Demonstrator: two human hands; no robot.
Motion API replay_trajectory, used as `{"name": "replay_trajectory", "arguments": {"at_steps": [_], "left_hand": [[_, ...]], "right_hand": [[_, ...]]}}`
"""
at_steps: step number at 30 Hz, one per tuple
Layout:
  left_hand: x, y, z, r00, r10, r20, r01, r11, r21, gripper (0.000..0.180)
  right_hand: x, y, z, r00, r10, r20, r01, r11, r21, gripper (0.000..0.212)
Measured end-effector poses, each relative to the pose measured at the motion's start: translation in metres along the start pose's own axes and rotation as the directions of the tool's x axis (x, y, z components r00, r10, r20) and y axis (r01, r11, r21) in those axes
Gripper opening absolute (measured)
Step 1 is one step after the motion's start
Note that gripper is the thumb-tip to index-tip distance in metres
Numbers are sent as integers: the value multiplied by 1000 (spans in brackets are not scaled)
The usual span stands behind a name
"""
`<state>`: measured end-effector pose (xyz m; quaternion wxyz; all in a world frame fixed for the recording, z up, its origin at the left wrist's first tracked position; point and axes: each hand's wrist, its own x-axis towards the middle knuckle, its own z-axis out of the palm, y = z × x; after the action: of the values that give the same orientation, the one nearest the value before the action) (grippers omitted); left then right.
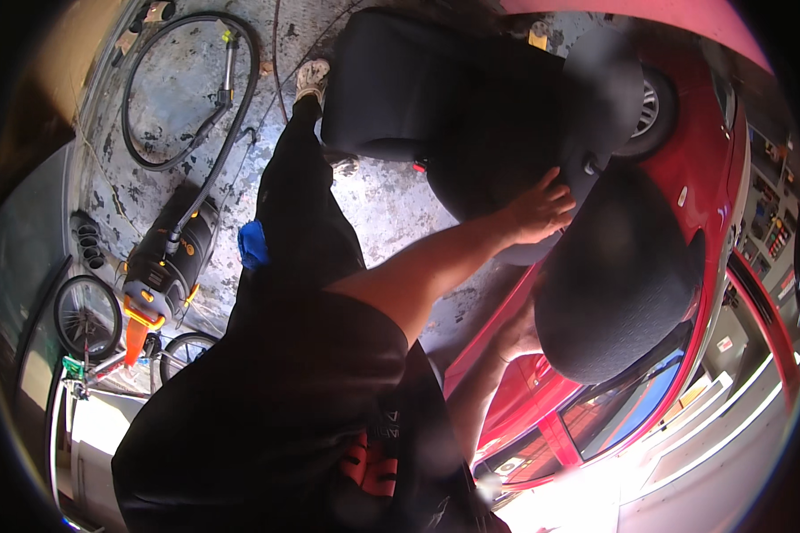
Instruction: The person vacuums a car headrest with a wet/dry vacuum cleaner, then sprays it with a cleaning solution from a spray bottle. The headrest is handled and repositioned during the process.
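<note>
A black fabric car seat [378, 84] stands on the floor in front of me, beside a red car. My left hand [538, 211] lies on the dark seat with its fingers stretched and partly spread, just short of a small black fitting [592, 164]. Close to the camera, a rounded black padded piece [618, 275], which looks like a headrest, covers part of the view. My right hand [518, 330] reaches to the near side of this padded piece. Its fingers are hidden behind it, so their grip does not show.
The red car [693, 191] runs along the right, its wheel [653, 111] behind the seat. At left stands a grey, black and orange vacuum cleaner [173, 258], its black hose [256, 75] looped over the worn floor. A bicycle [87, 320] is below it. A blue cloth [252, 244] hangs at my leg.
</note>
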<state>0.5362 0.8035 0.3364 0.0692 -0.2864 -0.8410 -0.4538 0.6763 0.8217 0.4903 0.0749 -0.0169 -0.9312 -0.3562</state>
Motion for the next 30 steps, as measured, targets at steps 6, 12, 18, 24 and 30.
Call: {"name": "replay_trajectory", "arguments": {"at_steps": [6,12,18,24,30], "left_hand": [[23,38,-44,944,-314,-105,194,782,-593,47],[36,18,-21,949,-312,36,234,624,-746,47],[32,-2,-16,943,-240,230,329,586,-740,47],[1,-56,-67,923,-38,383,307,672,-674,47],[-6,-59,-41,610,-239,755,555,-551,-623,48]], "right_hand": [[15,-42,-16,928,332,170,-341,570,748,38],[25,-49,-30,909,336,247,-373,389,842,54],[45,-51,-68,828,456,326,-495,321,807,124],[41,-57,-56,757,532,379,-612,373,697,112],[51,-62,-53,701,584,410,-574,120,810,120]]}}
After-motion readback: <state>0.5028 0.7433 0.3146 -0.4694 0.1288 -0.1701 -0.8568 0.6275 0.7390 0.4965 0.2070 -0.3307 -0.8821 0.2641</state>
